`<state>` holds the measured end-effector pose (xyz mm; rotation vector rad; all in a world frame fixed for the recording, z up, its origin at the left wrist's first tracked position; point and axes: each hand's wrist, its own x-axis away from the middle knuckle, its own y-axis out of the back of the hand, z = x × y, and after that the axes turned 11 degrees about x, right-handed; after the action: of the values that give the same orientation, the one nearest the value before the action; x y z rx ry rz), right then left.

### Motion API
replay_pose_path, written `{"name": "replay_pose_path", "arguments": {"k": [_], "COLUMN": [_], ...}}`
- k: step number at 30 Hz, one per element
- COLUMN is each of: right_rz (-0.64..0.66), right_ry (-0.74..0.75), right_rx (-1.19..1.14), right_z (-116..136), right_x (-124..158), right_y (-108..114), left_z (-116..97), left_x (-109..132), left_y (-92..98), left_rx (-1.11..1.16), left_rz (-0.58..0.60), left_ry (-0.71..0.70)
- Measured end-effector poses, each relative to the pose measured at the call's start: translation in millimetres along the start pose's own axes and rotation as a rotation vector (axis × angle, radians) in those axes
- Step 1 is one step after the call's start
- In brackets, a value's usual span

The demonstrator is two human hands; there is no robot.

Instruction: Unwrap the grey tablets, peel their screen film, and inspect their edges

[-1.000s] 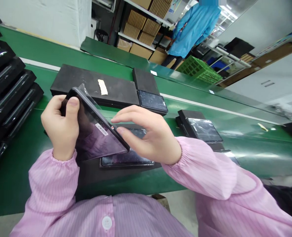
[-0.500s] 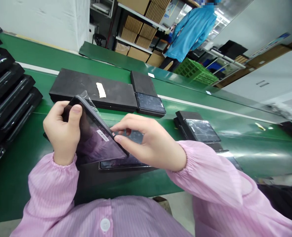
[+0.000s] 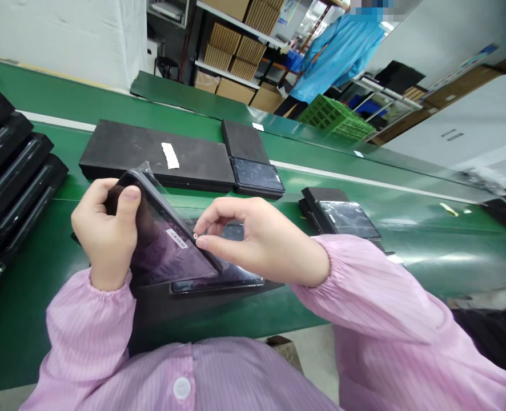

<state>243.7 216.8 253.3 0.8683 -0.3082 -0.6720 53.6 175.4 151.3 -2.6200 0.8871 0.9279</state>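
label [image 3: 176, 238] on tablet [image 3: 164, 262] in left hand [image 3: 108, 233], print unreadably small.

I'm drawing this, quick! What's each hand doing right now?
Left hand: closed, holding the tablet.
Right hand: thumb and finger almost together by a red dot at the tablet's edge; can't tell whether they're gripping anything.

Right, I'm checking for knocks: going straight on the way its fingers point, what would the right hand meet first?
Most likely the tilted tablet held in the left hand. The right hand is close to its edge; whether they touch is unclear.
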Motion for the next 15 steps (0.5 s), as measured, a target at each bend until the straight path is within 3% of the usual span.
{"name": "replay_pose_path", "arguments": {"k": [6, 15], "right_rz": [0.011, -0.166], "right_ry": [0.057, 0.319], "right_rx": [-0.014, 0.083], "right_z": [-4.8, -19.1], "right_x": [-1.9, -0.7], "right_y": [-0.8, -17.7], "left_z": [1.5, 6.2], "left_x": [0.0, -1.1], "left_y": [1.1, 1.8], "left_rx": [-0.009, -0.019], "left_rz": [-0.011, -0.03], "left_ry": [0.021, 0.067]}}
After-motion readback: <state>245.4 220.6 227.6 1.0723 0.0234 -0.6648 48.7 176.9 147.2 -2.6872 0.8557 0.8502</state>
